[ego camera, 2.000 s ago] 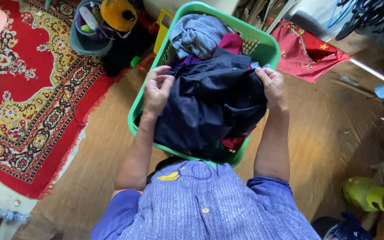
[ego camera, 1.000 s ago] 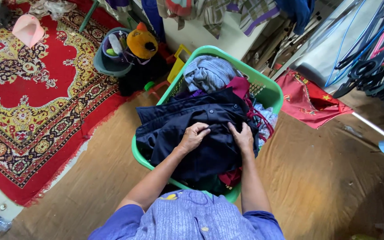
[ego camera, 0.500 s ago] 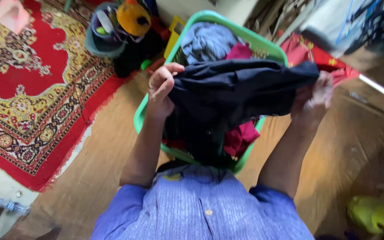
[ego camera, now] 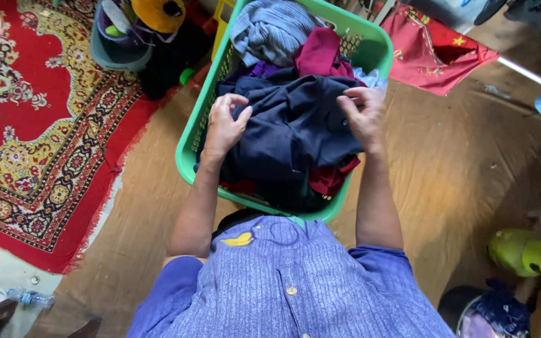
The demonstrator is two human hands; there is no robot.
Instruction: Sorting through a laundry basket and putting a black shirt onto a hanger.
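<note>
The dark navy cloth garment (ego camera: 295, 134) lay bunched on top of the pile in the green plastic laundry basket (ego camera: 190, 159), which stood on the brown floor mat (ego camera: 464, 175) in front of the person. The left hand (ego camera: 223, 128) gripped the garment's left edge, its fingers (ego camera: 236, 103) curled and pinching a fold of the fabric. The right hand (ego camera: 364, 116) met the cloth near its upper right side, the fingers (ego camera: 349, 100) bent inward and closed on a ridge of material close to what looked like a buttoned front.

Under and behind the navy piece sat a maroon garment (ego camera: 320, 53), a grey ribbed knit top (ego camera: 270, 28) at the far end of the basket, and a dark red cloth (ego camera: 333, 175) hanging toward the near rim. A red patterned rug (ego camera: 39, 131) lay to the left, and a red cloth with a yellow star (ego camera: 433, 53) lay beyond the basket on the right.

The navy garment appeared soft, limp and light; it would sag and fold wherever unsupported, and it was not fragile or slippery. Hold seemed best taken at two well-separated points along a seam, shoulder or hem, so that the cloth would hang flat between the hands instead of bunching. A pinch of gathered fabric would likely be enough.
</note>
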